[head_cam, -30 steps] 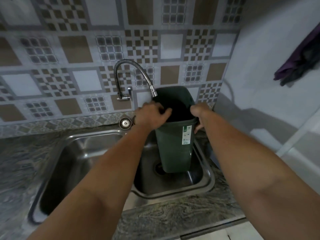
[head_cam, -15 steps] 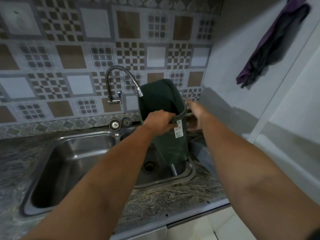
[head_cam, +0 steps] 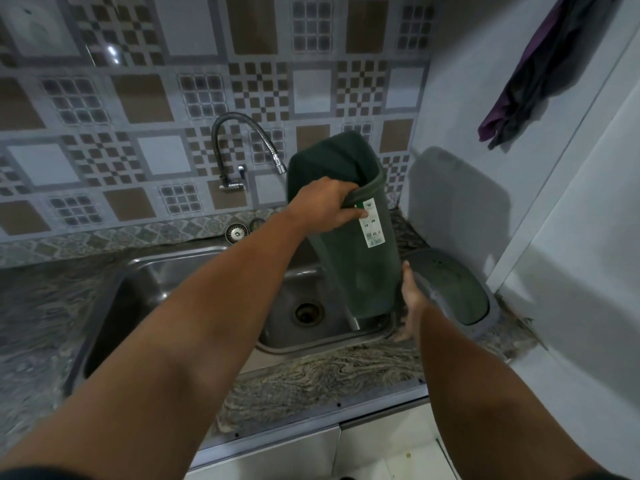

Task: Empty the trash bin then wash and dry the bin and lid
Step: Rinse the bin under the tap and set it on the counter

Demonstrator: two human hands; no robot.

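Head view, frame centre: left hand (head_cam: 323, 206) grips the rim of a tall dark-green plastic bin (head_cam: 356, 237), likely light, stiff and wet-slippery, while the open-fingered right hand (head_cam: 410, 299) steadies its base.

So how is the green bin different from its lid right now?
The green bin is tall and deep; the lid is low and flat. The bin tilts over the sink, gripped at its rim by the left hand; the lid lies on the counter to the right, held by no hand. The bin carries a white label; the lid shows none. Both look dark green.
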